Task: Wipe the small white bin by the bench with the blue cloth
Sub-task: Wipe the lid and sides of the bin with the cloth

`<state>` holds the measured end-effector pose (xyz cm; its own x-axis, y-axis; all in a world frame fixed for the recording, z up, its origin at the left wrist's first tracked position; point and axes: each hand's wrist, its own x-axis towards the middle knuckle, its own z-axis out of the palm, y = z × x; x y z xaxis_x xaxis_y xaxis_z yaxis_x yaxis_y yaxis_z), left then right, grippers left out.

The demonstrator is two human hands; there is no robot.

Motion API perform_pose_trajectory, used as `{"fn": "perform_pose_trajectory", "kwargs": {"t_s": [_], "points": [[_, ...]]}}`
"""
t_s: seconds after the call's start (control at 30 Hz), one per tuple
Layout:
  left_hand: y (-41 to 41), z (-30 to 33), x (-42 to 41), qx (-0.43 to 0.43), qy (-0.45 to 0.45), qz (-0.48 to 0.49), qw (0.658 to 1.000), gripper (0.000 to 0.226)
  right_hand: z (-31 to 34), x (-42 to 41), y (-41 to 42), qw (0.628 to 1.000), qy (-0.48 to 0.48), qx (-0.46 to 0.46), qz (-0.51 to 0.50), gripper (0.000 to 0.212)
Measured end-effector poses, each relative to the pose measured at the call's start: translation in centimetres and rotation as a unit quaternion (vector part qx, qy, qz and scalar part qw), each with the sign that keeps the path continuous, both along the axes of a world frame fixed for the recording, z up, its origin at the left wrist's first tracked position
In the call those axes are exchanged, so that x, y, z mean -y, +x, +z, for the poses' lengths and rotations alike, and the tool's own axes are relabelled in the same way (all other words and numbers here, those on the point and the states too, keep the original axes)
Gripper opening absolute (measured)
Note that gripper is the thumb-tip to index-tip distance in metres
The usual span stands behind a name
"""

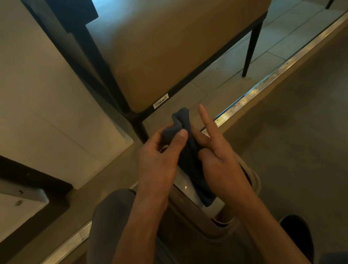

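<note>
Both your hands hold one blue cloth above the bin, beside the bench.

The tan bench (178, 33) on black legs fills the top of your view, standing on the tiled floor (279, 47) behind a metal strip (272, 79). Below your hands, one white bin (211, 206) shows only in part; what it holds cannot be told. Your left hand (158, 156) grasps the cloth (191, 160), thumb pressed on its bunched top. Your right hand (218, 159) pinches the cloth's other side with its thumb, one finger straight and pointing up. The cloth's lower end hangs over the bin's rim.
</note>
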<state>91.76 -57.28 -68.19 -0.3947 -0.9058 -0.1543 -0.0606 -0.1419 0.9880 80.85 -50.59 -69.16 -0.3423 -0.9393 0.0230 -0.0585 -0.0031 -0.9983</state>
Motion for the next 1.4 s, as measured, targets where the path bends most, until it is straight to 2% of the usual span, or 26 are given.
{"fn": "perform_pose_trajectory", "kwargs": {"t_s": [0.13,0.27,0.43,0.53,0.67,0.8,0.9,1.07,1.17,1.23,1.33,1.4], "points": [[0.4,-0.1,0.3,-0.010,0.008,0.031,0.999,0.025,0.9,-0.4,-0.9,1.000,0.013,-0.018,0.021,0.068],[0.7,0.5,-0.1,-0.020,-0.019,0.016,0.999,0.031,1.5,-0.5,-0.1,1.000,-0.011,-0.004,0.025,0.052],[1.3,1.7,-0.1,-0.026,-0.076,0.054,0.995,0.015,2.2,-0.3,0.1,0.998,-0.021,-0.014,0.057,0.046],[1.8,3.0,0.2,-0.042,-0.087,0.083,0.992,0.013,3.0,-0.1,-0.3,0.996,-0.038,-0.031,0.069,0.044],[3.4,4.8,1.9,-0.039,-0.112,0.143,0.983,0.012,2.9,0.1,-1.6,0.999,-0.021,-0.047,0.001,0.040],[4.7,6.6,3.0,0.032,-0.240,0.162,0.957,0.007,0.9,-0.1,-3.2,0.989,0.034,-0.094,-0.112,0.033],[4.2,6.1,2.8,0.106,-0.326,0.130,0.931,0.013,-1.1,0.1,-3.7,0.978,0.086,-0.122,-0.143,0.033],[2.4,0.4,1.1,0.172,-0.341,0.005,0.924,0.023,-5.0,0.1,-3.3,0.957,0.120,-0.215,-0.154,0.031],[2.0,-3.4,-1.0,0.196,-0.321,-0.081,0.923,0.022,-6.0,0.2,-3.1,0.946,0.123,-0.256,-0.154,0.032],[2.1,-5.2,-2.3,0.213,-0.310,-0.124,0.918,0.029,-6.2,0.6,-3.4,0.946,0.138,-0.250,-0.152,0.032],[2.1,-6.2,-2.9,0.232,-0.277,-0.151,0.920,0.041,-6.5,0.9,-3.8,0.949,0.169,-0.230,-0.133,0.038],[1.7,-6.2,-2.2,0.245,-0.246,-0.155,0.925,0.033,-6.5,1.0,-4.1,0.954,0.178,-0.210,-0.121,0.043]]}}
